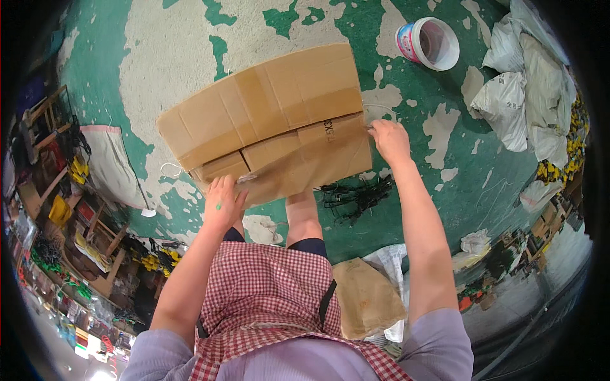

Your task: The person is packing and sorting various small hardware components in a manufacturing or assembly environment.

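A brown cardboard box [289,152] sits on the floor in front of my knees, its wide far flap [254,95] folded outward. The near flap is slightly blurred, and narrow gaps show between the panels. My left hand [222,203] is closed over the near left corner, beside a small bit of clear plastic [246,178]. At the right edge, my right hand [391,140] pinches the cardboard with its fingertips. Thin white string [170,169] curls out at the left of the box, and another thin string lies by the right edge.
A white bucket [438,44] stands at the far right near white sacks [508,101]. Black cords [359,198] lie right of my knees. A brown paper sack [365,298] is beside my right hip. A pale cloth sack [114,165] and cluttered wooden racks [108,267] are at left.
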Demonstrator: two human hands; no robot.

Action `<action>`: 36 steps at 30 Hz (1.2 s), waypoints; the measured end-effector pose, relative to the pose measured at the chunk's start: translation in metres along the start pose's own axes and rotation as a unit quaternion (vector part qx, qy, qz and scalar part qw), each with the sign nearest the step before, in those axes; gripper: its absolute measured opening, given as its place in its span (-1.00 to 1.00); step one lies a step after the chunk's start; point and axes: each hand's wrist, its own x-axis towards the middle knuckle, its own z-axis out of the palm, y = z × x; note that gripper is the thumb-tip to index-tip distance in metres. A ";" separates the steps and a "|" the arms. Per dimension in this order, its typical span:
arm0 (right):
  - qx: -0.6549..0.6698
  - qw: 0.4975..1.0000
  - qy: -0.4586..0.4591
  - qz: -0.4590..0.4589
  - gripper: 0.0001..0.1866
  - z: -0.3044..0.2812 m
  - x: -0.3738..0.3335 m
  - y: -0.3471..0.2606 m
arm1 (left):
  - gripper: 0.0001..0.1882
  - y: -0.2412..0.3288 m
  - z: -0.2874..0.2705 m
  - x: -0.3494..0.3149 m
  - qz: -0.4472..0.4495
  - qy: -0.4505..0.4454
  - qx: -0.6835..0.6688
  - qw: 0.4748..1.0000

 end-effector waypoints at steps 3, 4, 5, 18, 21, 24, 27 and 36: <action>0.025 0.998 0.062 0.018 -0.82 -0.003 -0.001 -0.001 | -0.72 -0.001 -0.011 -0.018 0.033 -0.010 -0.040 0.999; 0.021 0.998 0.035 0.042 -0.83 -0.014 0.003 -0.004 | -0.72 -0.003 -0.015 -0.019 0.028 -0.016 -0.029 0.999; 0.017 0.998 0.007 0.065 -0.83 -0.025 0.005 -0.008 | -0.72 -0.004 -0.017 -0.024 0.024 -0.017 -0.025 0.999; -0.082 0.992 0.025 0.092 -0.87 -0.021 0.047 -0.022 | -0.71 -0.005 -0.013 -0.025 0.006 0.000 -0.033 0.999; -0.041 0.986 -0.075 0.142 -0.83 -0.069 0.051 -0.056 | -0.72 -0.012 -0.010 -0.035 0.014 -0.004 -0.049 0.999; 0.003 0.993 -0.033 0.112 -0.76 -0.097 0.052 -0.115 | -0.71 -0.001 -0.004 -0.033 0.016 0.014 -0.048 0.999; 0.150 0.980 -0.127 -0.025 -0.76 -0.073 0.061 -0.208 | -0.70 -0.001 -0.008 -0.036 0.021 0.026 -0.053 0.998; -0.036 0.931 -0.221 -0.288 -0.72 -0.001 0.107 -0.380 | -0.69 0.006 0.009 -0.041 -0.009 0.012 -0.017 1.000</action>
